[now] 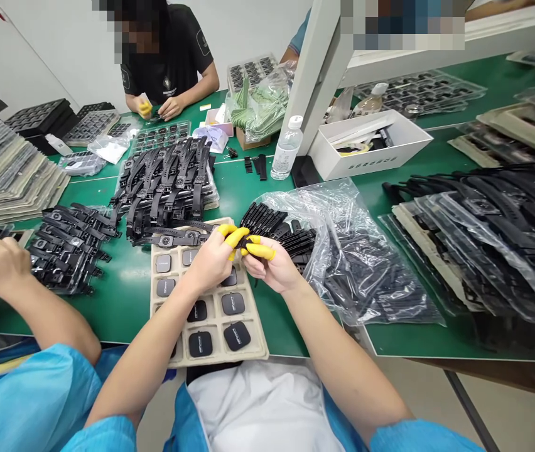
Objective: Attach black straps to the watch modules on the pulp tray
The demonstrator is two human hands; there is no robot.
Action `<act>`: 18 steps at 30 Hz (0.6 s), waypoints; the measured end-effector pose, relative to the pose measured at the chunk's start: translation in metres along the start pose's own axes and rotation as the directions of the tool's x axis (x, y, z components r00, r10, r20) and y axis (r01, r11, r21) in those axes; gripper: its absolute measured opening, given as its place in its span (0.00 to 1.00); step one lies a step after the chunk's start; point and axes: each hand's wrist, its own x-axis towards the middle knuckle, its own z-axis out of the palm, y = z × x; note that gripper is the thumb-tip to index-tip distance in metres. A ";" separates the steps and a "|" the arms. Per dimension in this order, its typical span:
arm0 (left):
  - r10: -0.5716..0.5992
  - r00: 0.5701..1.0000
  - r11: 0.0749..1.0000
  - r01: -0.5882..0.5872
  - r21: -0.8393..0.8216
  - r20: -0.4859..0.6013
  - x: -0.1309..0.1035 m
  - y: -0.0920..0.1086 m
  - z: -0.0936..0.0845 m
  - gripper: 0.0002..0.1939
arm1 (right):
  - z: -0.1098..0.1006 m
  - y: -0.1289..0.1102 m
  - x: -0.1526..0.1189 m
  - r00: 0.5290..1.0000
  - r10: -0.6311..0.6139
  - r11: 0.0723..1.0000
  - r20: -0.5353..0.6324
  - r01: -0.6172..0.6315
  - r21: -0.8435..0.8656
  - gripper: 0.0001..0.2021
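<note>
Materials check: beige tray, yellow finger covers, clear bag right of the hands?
Beige tray: maybe flocked plastic or moulded pulp; matte, rounded pockets.
Yellow finger covers: likely latex or similar rubber; smooth, snug.
Clear bag: plastic film; glossy, creased highlights, dark strips showing through.

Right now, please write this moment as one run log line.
left hand: holds small black part | right hand: holds same part | worn: yellow finger cots | below: beige compartment tray | right: clear plastic bag

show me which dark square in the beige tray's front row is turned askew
The rightmost dark square, in the near right corner of the beige tray. It sits visibly slanted, while its left neighbour sits straighter.
</note>
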 end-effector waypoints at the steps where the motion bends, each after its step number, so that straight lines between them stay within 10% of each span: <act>1: -0.003 1.000 1.000 0.003 -0.016 0.014 0.000 0.002 -0.002 0.28 | 0.000 -0.001 0.000 1.000 0.003 1.000 -0.005 -0.003 0.003 0.16; 18: -0.066 0.993 0.996 0.060 0.067 0.100 0.004 0.009 -0.005 0.21 | -0.003 -0.003 0.001 0.994 0.090 0.989 -0.065 -0.097 -0.107 0.18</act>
